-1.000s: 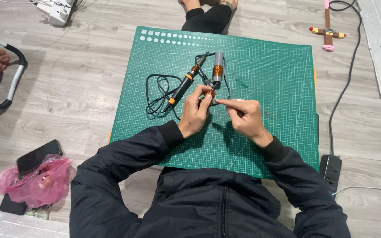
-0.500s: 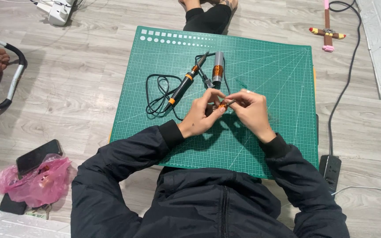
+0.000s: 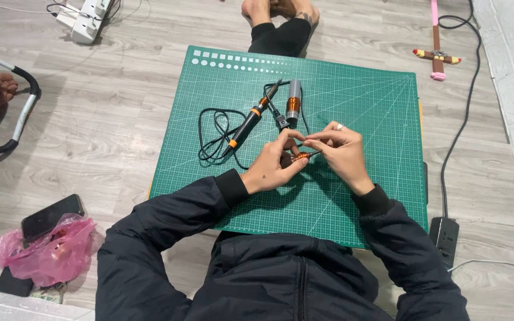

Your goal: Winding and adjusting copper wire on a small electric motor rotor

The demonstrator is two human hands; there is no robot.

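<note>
Small copper-wound coil [image 3: 300, 157], long axis lying roughly left-right (exact end direction too small to tell), is pinched above the green cutting mat [image 3: 364, 95] between left hand [image 3: 273, 164] and right hand [image 3: 339, 150], fingers closed on it, soldering iron [image 3: 246, 126] lying just beyond.

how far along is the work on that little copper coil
Done: one copper-wound grey cylinder already lies on the green cutting mat. In hand: left hand and right hand pinch a small copper coil. Left: the black-and-orange corded tool lies unused.
</note>
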